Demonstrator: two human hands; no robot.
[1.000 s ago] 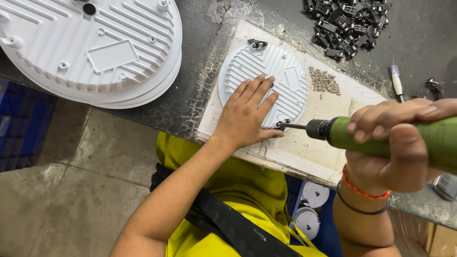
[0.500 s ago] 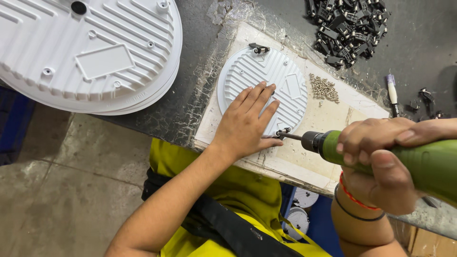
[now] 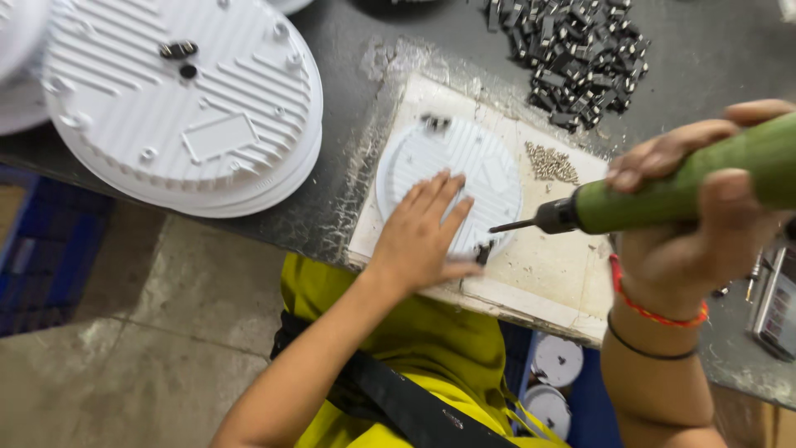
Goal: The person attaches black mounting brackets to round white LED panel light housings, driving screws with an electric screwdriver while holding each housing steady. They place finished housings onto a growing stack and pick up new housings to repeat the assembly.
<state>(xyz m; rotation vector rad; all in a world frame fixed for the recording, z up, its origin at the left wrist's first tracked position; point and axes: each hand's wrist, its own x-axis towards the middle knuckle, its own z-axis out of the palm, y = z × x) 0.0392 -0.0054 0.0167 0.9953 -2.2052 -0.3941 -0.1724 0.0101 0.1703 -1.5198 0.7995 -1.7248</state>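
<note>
On the pale work board [image 3: 531, 274], left hand [image 3: 423, 236] spread flat pins the ribbed white disc [image 3: 452, 170]; right hand [image 3: 705, 220], fist closed on the green screwdriver [image 3: 663, 195], is judged mid-fastening, needing its bit seated squarely next.

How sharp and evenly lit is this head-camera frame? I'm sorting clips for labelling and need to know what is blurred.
Head view: the right hand and its green cylindrical power screwdriver look soft, being close to the lens; the small white ribbed round cover under the left hand is sharper; lighting is even with faint shadows; the stacked large white ribbed discs are bright, ribs still readable.
</note>
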